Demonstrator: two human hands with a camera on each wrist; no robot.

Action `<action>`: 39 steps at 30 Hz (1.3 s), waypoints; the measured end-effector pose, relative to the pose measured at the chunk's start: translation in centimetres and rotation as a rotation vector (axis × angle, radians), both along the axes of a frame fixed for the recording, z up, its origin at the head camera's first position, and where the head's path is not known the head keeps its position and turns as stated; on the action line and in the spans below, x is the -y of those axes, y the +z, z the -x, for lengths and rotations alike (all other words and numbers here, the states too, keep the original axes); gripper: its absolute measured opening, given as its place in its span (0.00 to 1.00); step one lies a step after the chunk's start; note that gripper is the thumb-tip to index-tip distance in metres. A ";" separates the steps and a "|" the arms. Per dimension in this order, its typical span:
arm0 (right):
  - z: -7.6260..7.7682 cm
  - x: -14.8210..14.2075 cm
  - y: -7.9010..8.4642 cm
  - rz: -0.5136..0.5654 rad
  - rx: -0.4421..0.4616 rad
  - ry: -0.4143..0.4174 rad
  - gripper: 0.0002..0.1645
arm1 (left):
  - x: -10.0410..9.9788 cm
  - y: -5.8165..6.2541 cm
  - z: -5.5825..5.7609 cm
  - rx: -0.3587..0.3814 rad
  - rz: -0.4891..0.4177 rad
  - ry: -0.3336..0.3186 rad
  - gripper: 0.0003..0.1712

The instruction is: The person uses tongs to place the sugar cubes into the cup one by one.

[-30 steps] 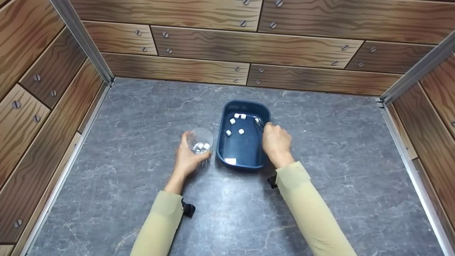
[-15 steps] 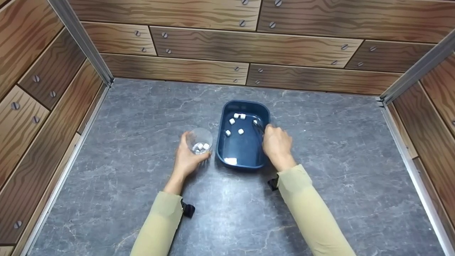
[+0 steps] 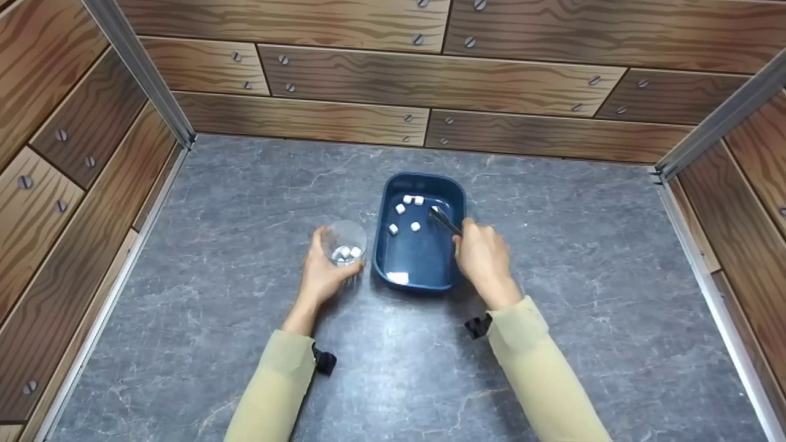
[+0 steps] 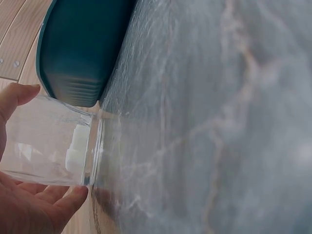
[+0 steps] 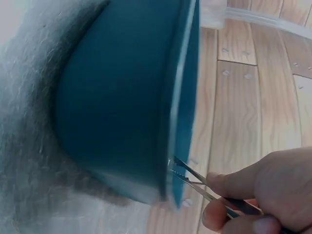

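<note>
- The right hand [image 3: 485, 261] pinches the black tweezers [image 3: 448, 224] between thumb and fingers, their tips at 1 white cube [image 3: 435, 209] in the far right part of the blue tray [image 3: 417, 258]; whether they grip it or merely touch it is hard to make out, so a weak bite could let it slip.
- Too hard a squeeze could shoot that cube sideways, since the tips are narrow.
- The 5 loose cubes [image 3: 415, 226] lie on the tray's floor, 2 of them side by side near the far end; a low sweep of the tips could scatter these.
- The tweezers slant down past the right rim, so a shallow lift could catch on that edge and jar the cube free.
- The left hand [image 3: 322, 273] has its fingers curled round the clear cup [image 3: 345, 236], upright just left of the tray; a careless tug could tip it and spill the cubes inside [image 3: 346, 252].
- Between cup and tray runs a narrow gap, where a dropped cube would hit the tabletop [image 3: 245, 258].
</note>
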State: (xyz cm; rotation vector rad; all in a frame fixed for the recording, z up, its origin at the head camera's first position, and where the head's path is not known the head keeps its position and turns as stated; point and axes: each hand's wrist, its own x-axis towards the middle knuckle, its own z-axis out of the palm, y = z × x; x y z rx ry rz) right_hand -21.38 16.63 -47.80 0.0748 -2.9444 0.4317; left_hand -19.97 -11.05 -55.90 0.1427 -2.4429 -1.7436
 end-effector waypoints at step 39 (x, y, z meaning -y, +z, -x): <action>-6.3 6.7 2.0 0.079 -0.201 0.437 0.14 | 0.2 0.1 0.0 0.057 0.063 0.009 0.62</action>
